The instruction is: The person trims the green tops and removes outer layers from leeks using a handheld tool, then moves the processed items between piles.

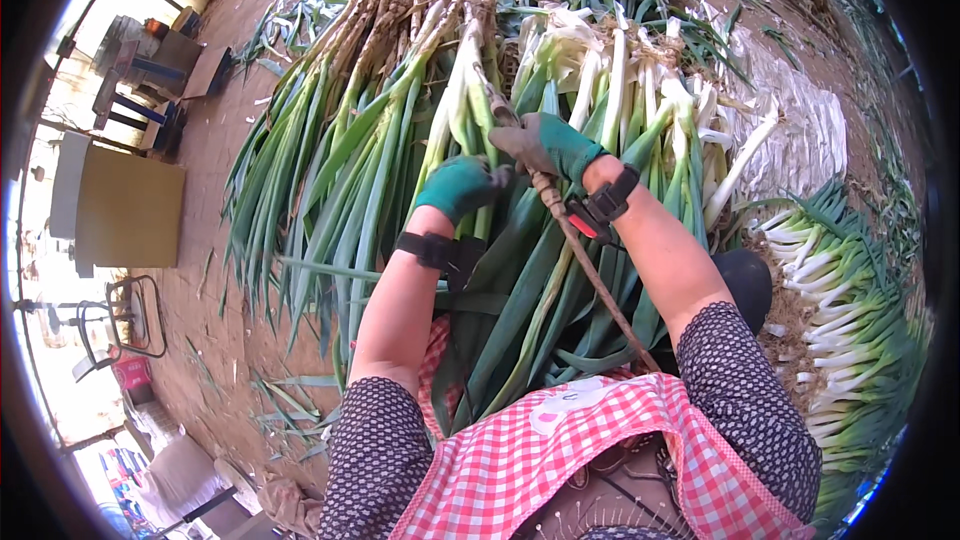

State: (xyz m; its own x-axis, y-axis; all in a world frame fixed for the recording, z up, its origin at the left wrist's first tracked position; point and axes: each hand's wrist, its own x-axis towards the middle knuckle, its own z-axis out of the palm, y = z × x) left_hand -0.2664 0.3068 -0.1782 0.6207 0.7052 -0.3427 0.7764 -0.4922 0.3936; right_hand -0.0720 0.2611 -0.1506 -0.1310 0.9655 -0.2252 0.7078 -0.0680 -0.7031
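Observation:
My left hand (462, 187), in a green work glove with dark fingers, is closed around a leek (468, 75) whose pale root end points away from me. Just to its right, my right hand (556, 145) in a matching glove grips a hose nozzle (503, 110). The nozzle's tip lies close against the pale stalks. From its fittings a thin brown hose (598, 285) runs back toward my lap. Long green leaves (520, 280) spread beneath both hands. My fingertips are partly hidden.
Untrimmed leeks (340, 130) with soil on their roots lie at left. Paler stalks (610, 80) lie at right beside white plastic sheeting (790, 120). A row of cleaned leeks (830, 330) is stacked far right. Leaf scraps (300, 405) litter the floor near a tan box (130, 205).

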